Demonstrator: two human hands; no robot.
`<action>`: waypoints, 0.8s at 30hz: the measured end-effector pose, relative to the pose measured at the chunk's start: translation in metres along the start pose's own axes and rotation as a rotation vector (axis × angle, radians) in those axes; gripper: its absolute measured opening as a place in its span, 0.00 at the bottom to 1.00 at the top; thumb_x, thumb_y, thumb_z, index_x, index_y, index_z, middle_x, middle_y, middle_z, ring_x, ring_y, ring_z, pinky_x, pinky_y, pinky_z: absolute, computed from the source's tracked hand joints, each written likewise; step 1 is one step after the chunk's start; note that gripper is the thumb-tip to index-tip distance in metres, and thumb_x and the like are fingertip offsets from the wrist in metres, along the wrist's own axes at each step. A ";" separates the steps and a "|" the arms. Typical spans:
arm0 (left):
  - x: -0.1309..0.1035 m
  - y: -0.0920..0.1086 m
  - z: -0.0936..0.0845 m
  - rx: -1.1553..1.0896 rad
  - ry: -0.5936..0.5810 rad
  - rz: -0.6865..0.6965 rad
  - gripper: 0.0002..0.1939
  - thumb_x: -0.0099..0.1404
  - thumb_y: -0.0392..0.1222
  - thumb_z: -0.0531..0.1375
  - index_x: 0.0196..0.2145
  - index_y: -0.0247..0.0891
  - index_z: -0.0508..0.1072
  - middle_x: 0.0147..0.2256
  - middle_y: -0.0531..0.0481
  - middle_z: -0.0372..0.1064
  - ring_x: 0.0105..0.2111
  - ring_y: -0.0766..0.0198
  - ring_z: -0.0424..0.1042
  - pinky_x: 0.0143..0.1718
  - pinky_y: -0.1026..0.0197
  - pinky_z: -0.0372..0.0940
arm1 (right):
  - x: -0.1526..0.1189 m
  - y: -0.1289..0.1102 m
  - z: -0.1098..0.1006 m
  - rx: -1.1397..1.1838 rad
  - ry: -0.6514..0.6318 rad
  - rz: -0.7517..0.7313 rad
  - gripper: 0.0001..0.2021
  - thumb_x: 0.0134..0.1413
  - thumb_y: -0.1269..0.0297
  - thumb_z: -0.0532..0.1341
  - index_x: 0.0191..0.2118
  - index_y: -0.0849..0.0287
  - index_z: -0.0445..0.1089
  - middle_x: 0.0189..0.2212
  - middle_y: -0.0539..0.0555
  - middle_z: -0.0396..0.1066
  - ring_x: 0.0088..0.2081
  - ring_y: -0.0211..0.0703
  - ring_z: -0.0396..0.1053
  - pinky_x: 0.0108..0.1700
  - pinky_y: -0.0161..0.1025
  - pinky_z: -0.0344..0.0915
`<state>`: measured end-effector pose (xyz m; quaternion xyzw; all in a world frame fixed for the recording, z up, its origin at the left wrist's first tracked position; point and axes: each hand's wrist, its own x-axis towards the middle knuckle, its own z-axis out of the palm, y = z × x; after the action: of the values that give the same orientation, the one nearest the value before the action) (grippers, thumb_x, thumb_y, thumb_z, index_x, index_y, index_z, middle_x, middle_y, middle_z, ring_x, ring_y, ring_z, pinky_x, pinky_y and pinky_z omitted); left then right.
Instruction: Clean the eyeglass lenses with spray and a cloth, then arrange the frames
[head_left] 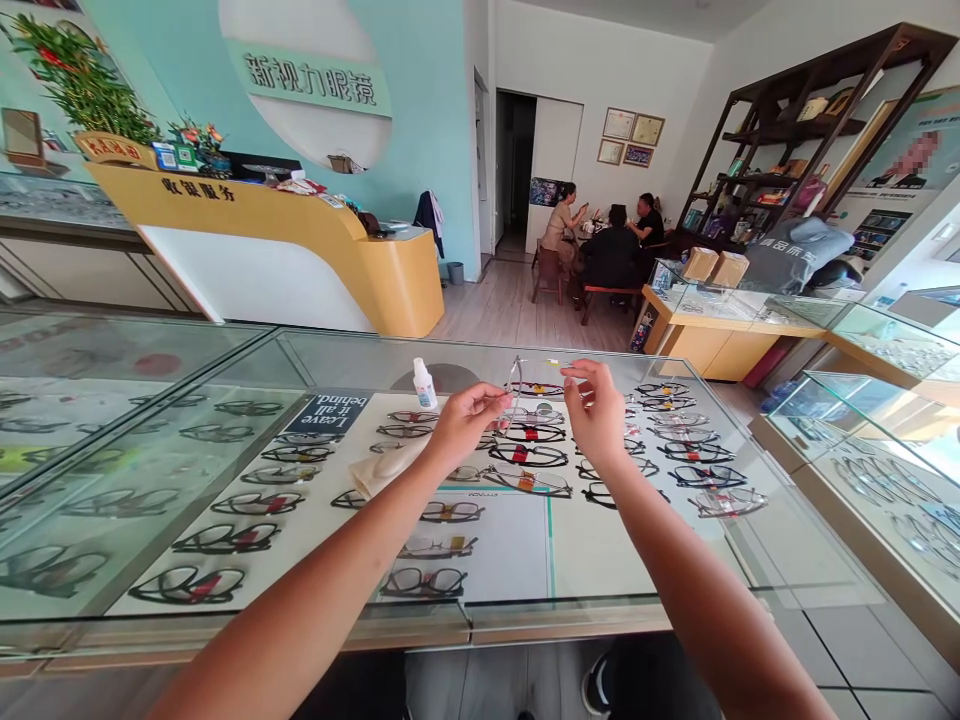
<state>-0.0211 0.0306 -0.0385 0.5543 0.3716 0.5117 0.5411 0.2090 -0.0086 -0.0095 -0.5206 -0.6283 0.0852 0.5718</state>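
Observation:
My left hand [472,420] pinches a thin-rimmed pair of eyeglasses [517,380], raised above the glass counter. One temple stretches to the right and carries a small yellow tag [553,362]. At that temple's end, the curled fingers of my right hand [596,408] close on the tip, though the exact contact is small and hard to see. A white spray bottle [424,385] stands on the countertop beyond my left hand. A cream cloth [386,470] lies beside my left forearm.
Rows of eyeglasses [529,455] fill the glass display counter [465,622] below my hands. Other glass cases [892,420] stand to the right. Behind are a yellow reception desk [401,280], people seated round a table [616,250] and a dark shelf [795,130].

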 end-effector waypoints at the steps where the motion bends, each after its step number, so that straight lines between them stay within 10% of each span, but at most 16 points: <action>1: 0.000 0.001 0.001 -0.010 0.003 -0.004 0.31 0.52 0.69 0.78 0.38 0.39 0.82 0.42 0.46 0.80 0.43 0.57 0.76 0.44 0.52 0.81 | -0.002 -0.002 0.001 -0.016 -0.008 -0.017 0.10 0.70 0.56 0.60 0.52 0.51 0.72 0.48 0.54 0.85 0.35 0.45 0.78 0.37 0.42 0.72; 11: -0.008 -0.001 0.011 -0.034 -0.065 -0.026 0.28 0.51 0.64 0.81 0.37 0.39 0.82 0.40 0.48 0.79 0.41 0.57 0.77 0.45 0.50 0.81 | -0.016 -0.007 0.022 -0.011 -0.262 -0.010 0.12 0.67 0.51 0.65 0.46 0.53 0.75 0.46 0.55 0.81 0.38 0.47 0.80 0.39 0.44 0.71; 18: -0.011 0.000 0.016 -0.025 -0.075 -0.001 0.27 0.53 0.65 0.80 0.36 0.40 0.82 0.41 0.47 0.79 0.43 0.55 0.78 0.46 0.50 0.82 | -0.016 0.003 0.027 0.030 -0.214 0.134 0.17 0.62 0.53 0.66 0.52 0.54 0.71 0.55 0.58 0.79 0.39 0.47 0.79 0.43 0.47 0.73; 24: -0.006 0.002 0.010 -0.079 0.071 0.012 0.29 0.52 0.66 0.80 0.37 0.40 0.81 0.44 0.44 0.81 0.50 0.51 0.79 0.49 0.48 0.82 | -0.013 0.010 0.028 0.093 -0.183 0.219 0.40 0.56 0.63 0.63 0.73 0.52 0.55 0.50 0.55 0.79 0.39 0.47 0.76 0.40 0.45 0.73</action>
<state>-0.0131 0.0224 -0.0368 0.5163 0.3665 0.5486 0.5460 0.1895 -0.0003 -0.0340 -0.5489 -0.6128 0.2232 0.5228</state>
